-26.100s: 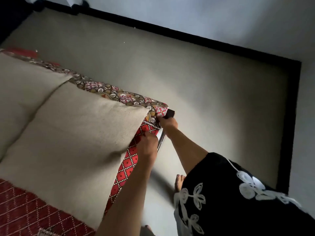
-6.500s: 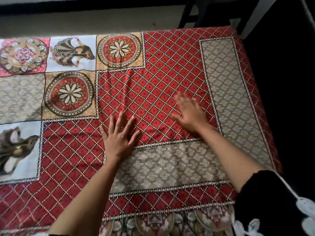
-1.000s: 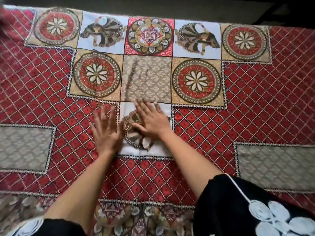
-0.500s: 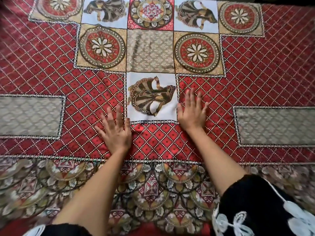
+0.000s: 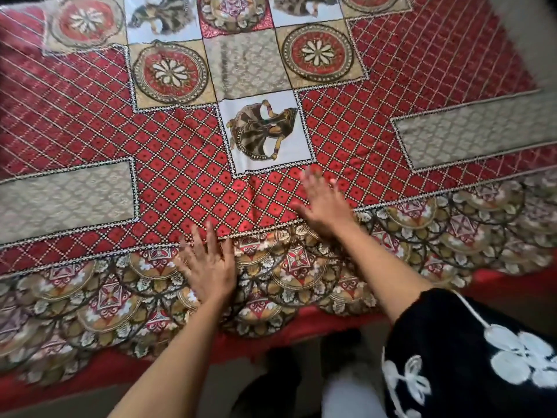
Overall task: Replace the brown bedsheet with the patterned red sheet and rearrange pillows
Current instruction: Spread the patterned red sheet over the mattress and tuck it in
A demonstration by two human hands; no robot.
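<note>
Spread flat over the bed, the patterned red sheet (image 5: 187, 164) lies under the left hand (image 5: 208, 267) and right hand (image 5: 324, 203), fingers straight and splayed, gripping nothing; soft, light cloth, I'd judge, best smoothed by palm or pinched along its hanging edge.

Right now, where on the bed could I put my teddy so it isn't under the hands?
The patterned red sheet lies bare left of the white figure square, down to the grey panel. The red diamonds right of that square, up to the other grey panel, are free too. It's crowded at the near border, where the left hand and right hand press flat.
</note>
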